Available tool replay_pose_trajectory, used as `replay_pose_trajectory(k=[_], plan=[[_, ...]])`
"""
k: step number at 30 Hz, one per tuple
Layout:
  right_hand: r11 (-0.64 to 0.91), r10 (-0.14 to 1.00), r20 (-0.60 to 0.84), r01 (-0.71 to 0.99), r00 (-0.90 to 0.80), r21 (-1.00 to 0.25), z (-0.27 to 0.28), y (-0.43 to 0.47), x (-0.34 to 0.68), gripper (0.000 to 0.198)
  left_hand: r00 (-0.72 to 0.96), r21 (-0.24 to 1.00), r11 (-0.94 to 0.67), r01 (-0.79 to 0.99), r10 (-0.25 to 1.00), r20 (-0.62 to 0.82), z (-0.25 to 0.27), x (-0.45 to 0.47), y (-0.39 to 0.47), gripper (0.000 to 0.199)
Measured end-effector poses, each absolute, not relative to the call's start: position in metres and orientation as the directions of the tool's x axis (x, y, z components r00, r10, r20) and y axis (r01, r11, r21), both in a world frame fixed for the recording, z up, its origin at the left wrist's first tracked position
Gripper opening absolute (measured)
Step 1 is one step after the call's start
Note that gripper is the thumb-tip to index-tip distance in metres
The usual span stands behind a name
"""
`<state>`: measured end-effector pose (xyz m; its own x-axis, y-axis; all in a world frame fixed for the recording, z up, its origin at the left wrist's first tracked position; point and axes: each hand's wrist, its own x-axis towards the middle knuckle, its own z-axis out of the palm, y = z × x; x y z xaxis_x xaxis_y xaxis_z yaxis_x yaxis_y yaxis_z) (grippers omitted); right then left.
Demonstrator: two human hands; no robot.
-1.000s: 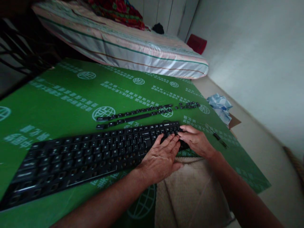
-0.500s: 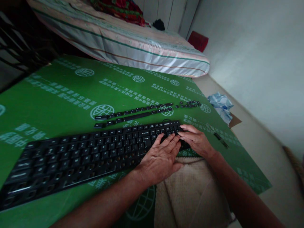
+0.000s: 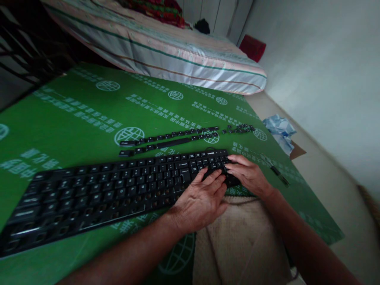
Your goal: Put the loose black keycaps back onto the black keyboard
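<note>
A long black keyboard [image 3: 115, 186] lies slantwise across the green board, its nearer rows bare of keycaps, with open sockets showing. My left hand [image 3: 202, 202] rests palm down on its right part, fingers stretched over the number-pad area and slightly apart. Beside it, my right hand [image 3: 251, 174] reaches the keyboard's right end with fingers extended onto the keys; its thumb is hidden. Whether a keycap lies under the fingertips I cannot tell. Behind the keyboard, loose black keycaps [image 3: 169, 143] are laid in two rows, and a small cluster of keycaps [image 3: 242, 128] lies farther right.
The green printed board [image 3: 148, 109] bears everything. A thin tool with a black grip [image 3: 279, 175] lies right of my right hand. A bed [image 3: 166, 59] stands behind the board, a white wall [image 3: 320, 79] at right. Crumpled blue-white plastic [image 3: 279, 128] is on the floor.
The view has shifted slightly, so the scene sits a little farther right. Both hands stay at the keyboard's right end, with only slight finger movement.
</note>
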<state>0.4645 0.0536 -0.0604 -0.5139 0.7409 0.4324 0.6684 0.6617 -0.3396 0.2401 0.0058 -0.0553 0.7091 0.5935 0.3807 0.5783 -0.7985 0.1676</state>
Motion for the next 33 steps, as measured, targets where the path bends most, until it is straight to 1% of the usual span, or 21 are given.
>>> replay_pose_trajectory(k=[2, 5, 12, 17, 22, 27, 33], plan=[[0.667, 0.738, 0.428, 0.662, -0.521, -0.343, -0.060, 0.053, 0.465, 0.022, 0.703, 0.172, -0.805, 0.568, 0.584, 0.405, -0.056, 0.240, 0.005, 0.032], [0.675, 0.730, 0.437, 0.654, -0.526, -0.340, -0.061, 0.052, 0.466, 0.022, 0.700, 0.182, -0.807, 0.562, 0.581, 0.415, -0.056, 0.240, 0.005, 0.029], [0.655, 0.746, 0.439, 0.673, -0.502, -0.344, -0.063, 0.051, 0.467, 0.022, 0.684, 0.200, -0.807, 0.556, 0.581, 0.441, -0.058, 0.240, 0.005, 0.030], [0.675, 0.726, 0.451, 0.663, -0.520, -0.322, -0.062, 0.051, 0.466, 0.021, 0.676, 0.209, -0.806, 0.554, 0.582, 0.451, -0.059, 0.241, 0.005, 0.030], [0.688, 0.711, 0.454, 0.664, -0.537, -0.293, -0.061, 0.050, 0.466, 0.020, 0.679, 0.225, -0.797, 0.560, 0.597, 0.427, -0.058, 0.241, 0.005, 0.030], [0.697, 0.690, 0.460, 0.686, -0.559, -0.211, -0.063, 0.047, 0.466, 0.023, 0.680, 0.233, -0.796, 0.559, 0.600, 0.420, -0.058, 0.241, 0.005, 0.030], [0.671, 0.663, 0.482, 0.741, -0.572, -0.044, -0.066, 0.041, 0.462, 0.024, 0.686, 0.238, -0.797, 0.555, 0.601, 0.410, -0.060, 0.241, 0.006, 0.030]])
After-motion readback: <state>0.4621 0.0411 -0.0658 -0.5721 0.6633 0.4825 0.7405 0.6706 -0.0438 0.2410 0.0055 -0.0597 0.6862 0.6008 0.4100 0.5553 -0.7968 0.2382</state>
